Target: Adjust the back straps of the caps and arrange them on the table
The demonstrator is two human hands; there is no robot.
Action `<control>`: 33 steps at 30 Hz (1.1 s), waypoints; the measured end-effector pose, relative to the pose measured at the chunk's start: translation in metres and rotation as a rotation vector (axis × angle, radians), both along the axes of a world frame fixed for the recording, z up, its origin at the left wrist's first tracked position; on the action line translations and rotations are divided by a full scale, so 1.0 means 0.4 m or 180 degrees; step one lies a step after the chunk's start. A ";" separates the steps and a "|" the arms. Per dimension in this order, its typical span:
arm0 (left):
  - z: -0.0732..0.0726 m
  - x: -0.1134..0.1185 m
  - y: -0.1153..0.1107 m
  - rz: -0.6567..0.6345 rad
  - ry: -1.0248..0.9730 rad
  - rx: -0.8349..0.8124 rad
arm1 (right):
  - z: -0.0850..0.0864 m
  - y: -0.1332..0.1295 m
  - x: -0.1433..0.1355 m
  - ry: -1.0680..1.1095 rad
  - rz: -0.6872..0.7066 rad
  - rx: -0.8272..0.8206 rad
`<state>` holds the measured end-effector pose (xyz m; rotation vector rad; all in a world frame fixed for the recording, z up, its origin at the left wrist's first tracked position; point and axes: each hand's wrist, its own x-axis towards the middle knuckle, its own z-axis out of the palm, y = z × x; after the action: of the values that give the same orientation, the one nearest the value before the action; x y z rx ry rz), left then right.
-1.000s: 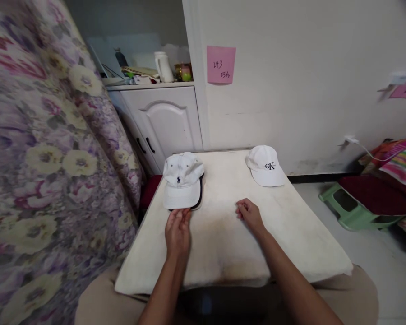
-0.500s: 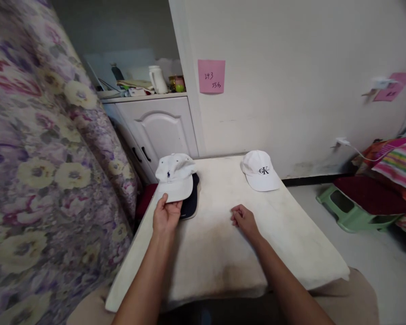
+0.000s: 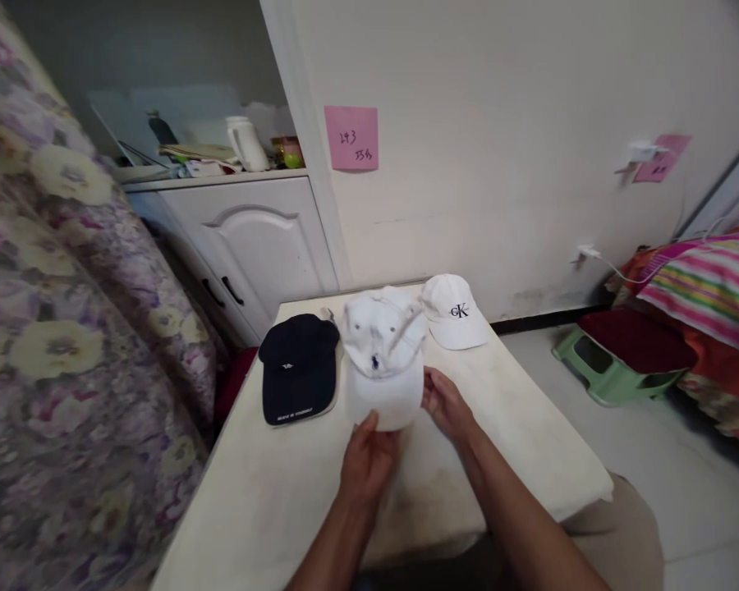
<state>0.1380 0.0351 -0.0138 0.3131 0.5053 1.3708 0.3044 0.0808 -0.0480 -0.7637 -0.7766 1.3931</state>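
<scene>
A white cap with a small dark logo point(image 3: 385, 336) is held up over the middle of the table, its brim toward me. My left hand point(image 3: 370, 455) grips the front edge of that brim, thumb on top. Beside the brim's right edge is my right hand point(image 3: 448, 404), its fingers curled and partly hidden behind the brim; whether they hold it is unclear. On the table's left lies a navy cap point(image 3: 300, 369). A second white cap with black letters point(image 3: 454, 312) rests at the back right, partly behind the held one.
The cream-covered table point(image 3: 264, 501) stands against the wall. A floral curtain point(image 3: 80, 345) hangs at the left, near a white cabinet point(image 3: 264, 246). On the floor at the right is a green stool with a red top point(image 3: 637, 345), beside a striped cloth point(image 3: 708, 279).
The logo cap has moved right in my left hand, off the navy cap, which now shows fully. My right hand has come up to the held cap's brim. The view has shifted right.
</scene>
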 end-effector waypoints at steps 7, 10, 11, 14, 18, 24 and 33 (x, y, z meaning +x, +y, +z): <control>-0.087 0.039 -0.061 -0.0550 -0.0113 -0.0281 | -0.003 0.007 0.034 0.0613 -0.0242 -0.0126; -0.091 0.022 -0.044 -0.0625 0.0014 -0.0333 | 0.003 -0.002 0.042 0.0705 -0.0243 -0.0168; -0.090 0.013 -0.033 -0.0641 0.0059 -0.0360 | 0.005 -0.006 0.044 0.0730 -0.0245 -0.0189; -0.079 -0.017 0.008 -0.0698 0.0143 -0.0378 | 0.006 -0.014 0.049 0.0781 -0.0229 -0.0292; -0.051 -0.044 0.072 -0.0830 0.0275 -0.0272 | -0.005 -0.027 0.053 0.0684 0.0005 -0.0477; -0.028 -0.049 0.138 -0.0821 0.0511 -0.0125 | -0.006 -0.041 0.048 0.0532 0.0024 -0.0599; -0.044 -0.049 0.139 -0.0505 0.0560 -0.0053 | 0.013 -0.013 0.055 0.0342 -0.0229 -0.0637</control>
<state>0.1183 0.0905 -0.0313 0.4534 0.6239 1.1904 0.3265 0.0756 -0.0427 -0.8553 -0.5264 1.4482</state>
